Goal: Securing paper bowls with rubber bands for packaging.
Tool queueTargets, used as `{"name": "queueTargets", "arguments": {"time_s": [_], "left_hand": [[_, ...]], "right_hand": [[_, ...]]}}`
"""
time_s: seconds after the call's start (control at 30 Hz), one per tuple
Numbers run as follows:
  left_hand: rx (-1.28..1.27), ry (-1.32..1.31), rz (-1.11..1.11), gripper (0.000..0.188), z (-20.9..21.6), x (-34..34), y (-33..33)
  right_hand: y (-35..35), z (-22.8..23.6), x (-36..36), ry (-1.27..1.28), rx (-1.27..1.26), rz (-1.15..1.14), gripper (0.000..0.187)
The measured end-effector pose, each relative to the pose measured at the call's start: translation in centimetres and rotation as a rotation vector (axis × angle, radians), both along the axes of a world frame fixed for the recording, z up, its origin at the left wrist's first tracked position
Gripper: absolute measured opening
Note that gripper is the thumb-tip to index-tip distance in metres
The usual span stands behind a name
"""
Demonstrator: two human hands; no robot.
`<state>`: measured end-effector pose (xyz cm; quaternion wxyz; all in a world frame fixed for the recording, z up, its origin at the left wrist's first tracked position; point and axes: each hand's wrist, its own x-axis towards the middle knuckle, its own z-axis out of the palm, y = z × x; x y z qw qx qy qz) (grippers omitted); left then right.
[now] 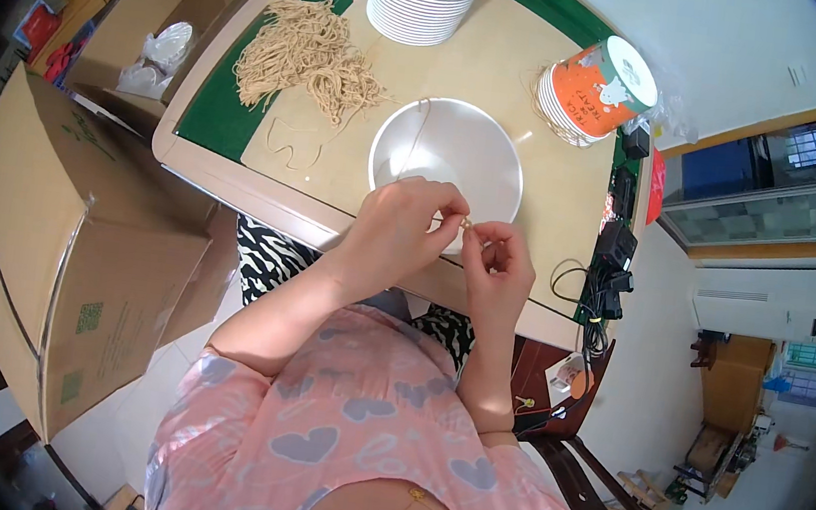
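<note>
A white paper bucket [484, 158] stands on the table in front of me, its mouth facing up. A strand of tan string [421, 121] passes through its far rim and runs down inside. At the near rim my left hand [399, 226] pinches a small piece of the string between thumb and fingertips. My right hand [499, 270] closes on the same bit of string, its fingertips almost touching the left ones. Whether there is a knot there is too small to tell. A heap of loose tan strings [300, 56] lies beyond the bucket to the left.
Behind the bucket rises a tall stack of white paper buckets [425, 0]. Orange printed buckets [593, 90] with string handles lie nested at the far right. Black adapters and cables [616, 247] line the right edge. Large cardboard boxes [124, 273] stand left of the table [336, 181].
</note>
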<state>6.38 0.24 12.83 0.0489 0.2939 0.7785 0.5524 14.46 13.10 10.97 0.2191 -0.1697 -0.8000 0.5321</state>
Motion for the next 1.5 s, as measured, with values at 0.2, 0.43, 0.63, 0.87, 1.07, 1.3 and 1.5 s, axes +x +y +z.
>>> {"name": "queueTargets", "arguments": {"time_s": [0.2, 0.43, 0.63, 0.87, 1.07, 1.3, 1.5], "left_hand": [[0.019, -0.005, 0.006, 0.012, 0.1, -0.1, 0.0], [0.032, 0.008, -0.005, 0.017, 0.4, -0.1, -0.3], [0.059, 0.11, -0.141, 0.017, 0.2, -0.2, -0.2], [-0.014, 0.087, -0.132, 0.01, 0.6, -0.2, -0.4], [0.015, -0.033, -0.093, 0.012, 0.6, -0.1, -0.4], [0.024, -0.136, -0.106, 0.013, 1.4, -0.1, -0.6], [0.045, -0.13, -0.096, 0.014, 0.9, -0.1, -0.5]], "right_hand": [[0.6, -1.3, -0.1, 0.045, 0.089, 0.016, 0.007], [0.4, -0.7, 0.0, 0.051, 0.097, -0.002, 0.008], [0.3, 0.3, 0.1, 0.081, 0.196, 0.026, 0.005], [0.6, 0.1, 0.4, 0.112, 0.205, 0.057, 0.006], [0.4, 0.0, 0.3, 0.067, 0.048, 0.056, 0.005], [0.5, 0.1, 0.0, 0.096, 0.127, 0.052, 0.01], [-0.2, 0.7, -0.1, 0.097, 0.185, -0.006, 0.012]]}}
